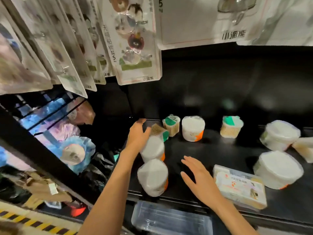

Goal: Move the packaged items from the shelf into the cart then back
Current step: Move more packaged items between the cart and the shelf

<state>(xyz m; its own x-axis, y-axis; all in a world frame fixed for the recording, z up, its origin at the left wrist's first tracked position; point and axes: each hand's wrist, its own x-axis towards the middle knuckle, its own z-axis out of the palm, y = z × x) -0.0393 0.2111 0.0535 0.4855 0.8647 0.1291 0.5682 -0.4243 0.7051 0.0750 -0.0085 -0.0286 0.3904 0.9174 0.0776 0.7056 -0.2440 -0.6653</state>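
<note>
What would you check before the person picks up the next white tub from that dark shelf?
1. Right hand free: ok, fingers spread, holding nothing.
2. Left hand free: not ok, it rests against a white tub.
3. Near white tub reachable: ok, it stands at the shelf's front edge between both hands.
4. Clear path: ok, the flat clear box lies off to the right.
5. Cart ready: cannot tell, no cart in view.

You're in a shop: carded goods [135,39] hang on pegs w/ brand print, tubs [193,128] of swabs etc. stocked on a black shelf [220,150].
</note>
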